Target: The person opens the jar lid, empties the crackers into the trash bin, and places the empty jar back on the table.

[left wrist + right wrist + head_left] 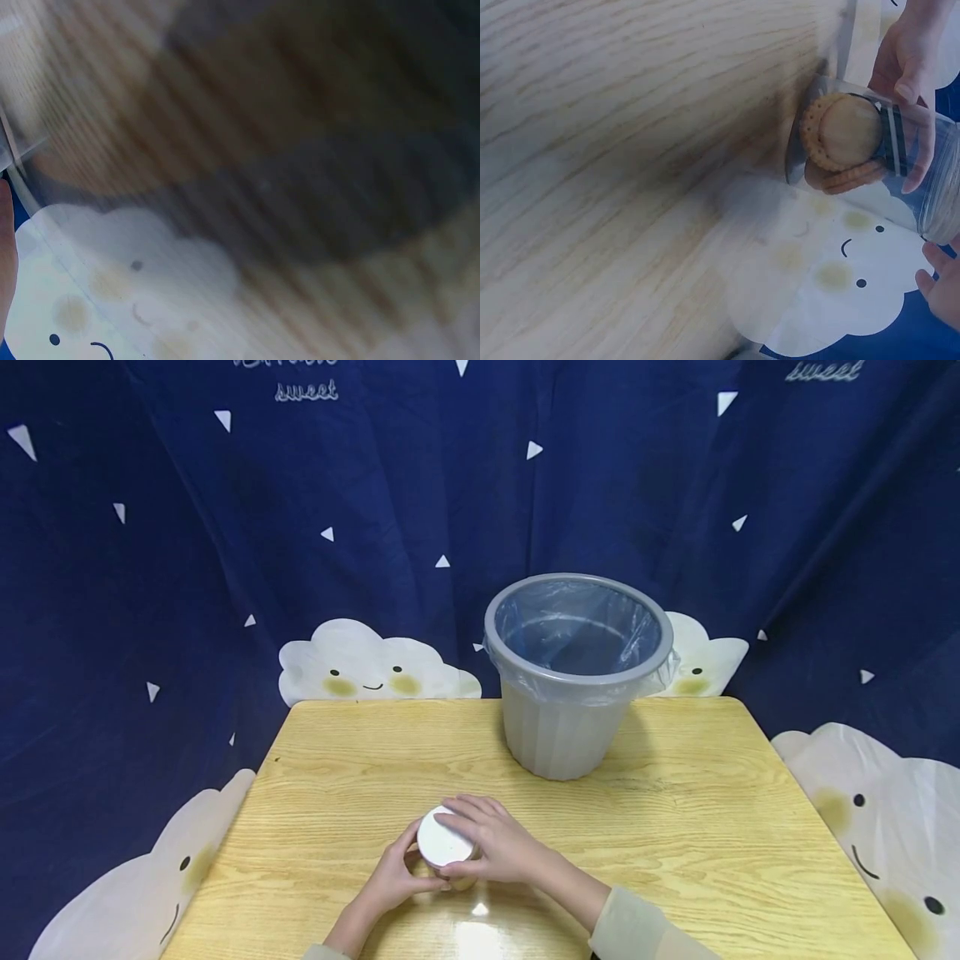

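A clear jar point(776, 154) with a white lid point(437, 842) stands on the wooden table near its front. Round tan cookies point(847, 131) lie inside it, and a small dark item with a pale stripe point(894, 139) shows beside them. My left hand point(397, 875) grips the jar's body from the left, thumb on the near side. From the right, my right hand point(498, 843) holds the lid, fingers over its far edge and thumb on its near edge. In the left wrist view only a sliver of a hand point(7, 259) shows at the left edge.
Behind the jar, toward the table's back edge, stands a grey bin point(562, 727) lined with a clear plastic bag point(517, 664). The wooden table point(360, 768) has a glossy reflection near its front. A dark blue curtain point(390, 468) with white clouds hangs around it.
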Demonstrator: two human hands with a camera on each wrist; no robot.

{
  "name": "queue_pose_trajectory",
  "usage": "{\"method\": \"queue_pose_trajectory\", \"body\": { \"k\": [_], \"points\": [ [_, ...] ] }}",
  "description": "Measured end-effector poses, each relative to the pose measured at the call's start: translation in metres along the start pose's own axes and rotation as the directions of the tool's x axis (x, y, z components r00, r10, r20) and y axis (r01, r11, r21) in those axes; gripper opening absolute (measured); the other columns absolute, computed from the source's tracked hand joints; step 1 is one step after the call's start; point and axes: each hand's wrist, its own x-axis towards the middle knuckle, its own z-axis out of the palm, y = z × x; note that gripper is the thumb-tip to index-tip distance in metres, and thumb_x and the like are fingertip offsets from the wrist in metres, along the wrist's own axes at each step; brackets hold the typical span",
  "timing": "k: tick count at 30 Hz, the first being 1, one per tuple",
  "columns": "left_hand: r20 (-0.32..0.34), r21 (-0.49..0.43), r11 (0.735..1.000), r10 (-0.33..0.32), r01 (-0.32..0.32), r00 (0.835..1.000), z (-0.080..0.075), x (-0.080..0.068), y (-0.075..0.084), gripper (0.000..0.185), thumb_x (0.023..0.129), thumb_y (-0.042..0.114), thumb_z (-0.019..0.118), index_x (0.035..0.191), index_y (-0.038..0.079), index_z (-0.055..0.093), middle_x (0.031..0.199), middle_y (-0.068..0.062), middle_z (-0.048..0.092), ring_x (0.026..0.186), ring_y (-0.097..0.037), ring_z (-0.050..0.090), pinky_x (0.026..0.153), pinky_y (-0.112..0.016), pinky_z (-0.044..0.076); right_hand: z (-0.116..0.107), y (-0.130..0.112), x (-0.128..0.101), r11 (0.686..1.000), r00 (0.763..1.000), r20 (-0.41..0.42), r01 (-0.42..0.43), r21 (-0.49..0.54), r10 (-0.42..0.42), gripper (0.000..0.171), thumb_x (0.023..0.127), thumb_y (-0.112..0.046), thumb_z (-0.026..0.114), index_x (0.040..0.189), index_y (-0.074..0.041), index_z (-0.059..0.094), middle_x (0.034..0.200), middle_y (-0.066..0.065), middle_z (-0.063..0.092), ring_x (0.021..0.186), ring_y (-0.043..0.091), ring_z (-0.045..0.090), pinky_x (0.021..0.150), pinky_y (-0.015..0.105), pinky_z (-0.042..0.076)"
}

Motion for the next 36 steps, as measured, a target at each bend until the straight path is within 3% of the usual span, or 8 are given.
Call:
{"method": "queue_pose_trajectory", "body": {
  "k": [6,9,19,25,36],
  "points": [
    [0.009,0.002,1.0,-0.021,0.021,1.0,-0.002,-0.001,0.024,0.09,0.062,0.011,0.083,0.137,0.005,0.034,0.132,-0.015,0.045,0.115,-0.003,0.043,0.097,-0.042,0.044,-0.004,0.003,0.001,1.0,0.999,0.048,0.022,0.02,-0.023,0.069,0.08,-0.06,0.055,0.136,-0.02,0.044,0.143,0.004,0.038,0.131,0.025,0.032,0.106,0.046,0.03],
    [0.009,0.006,0.999,-0.031,0.031,0.999,-0.002,-0.001,0.026,0.091,0.061,0.011,0.083,0.137,0.005,0.034,0.132,-0.014,0.045,0.115,-0.003,0.043,0.097,-0.041,0.044,-0.004,0.005,0.001,0.999,0.997,0.055,0.044,0.025,-0.045,0.068,0.081,-0.059,0.053,0.136,-0.019,0.044,0.143,0.005,0.038,0.131,0.026,0.033,0.105,0.048,0.031],
    [-0.01,0.004,1.0,-0.012,0.012,1.0,0.001,-0.001,-0.006,0.094,0.061,0.016,0.083,0.139,0.015,0.033,0.134,-0.009,0.045,0.118,-0.012,0.044,0.097,-0.038,0.044,-0.011,0.006,0.004,0.995,0.99,0.125,0.062,0.075,-0.071,0.064,0.084,-0.054,0.054,0.137,-0.019,0.042,0.144,0.005,0.035,0.133,0.025,0.03,0.107,0.049,0.028],
    [0.009,-0.021,0.999,-0.039,0.039,0.999,0.0,0.0,-0.006,0.094,0.061,0.022,0.084,0.139,0.023,0.032,0.136,-0.003,0.043,0.121,-0.018,0.041,0.099,-0.035,0.043,-0.014,0.008,0.007,0.993,0.983,0.165,0.071,0.09,-0.085,0.064,0.084,-0.051,0.056,0.137,-0.019,0.041,0.145,0.003,0.034,0.134,0.023,0.028,0.109,0.048,0.025],
    [0.001,-0.004,0.999,-0.053,0.053,0.999,0.0,0.0,-0.006,0.093,0.061,0.022,0.084,0.139,0.022,0.033,0.134,-0.002,0.044,0.12,-0.019,0.043,0.098,-0.034,0.044,-0.015,0.015,0.012,0.975,0.969,0.155,0.17,0.143,-0.192,0.061,0.085,-0.045,0.056,0.137,-0.016,0.041,0.144,0.005,0.036,0.132,0.024,0.03,0.108,0.05,0.025]
  ]
}}
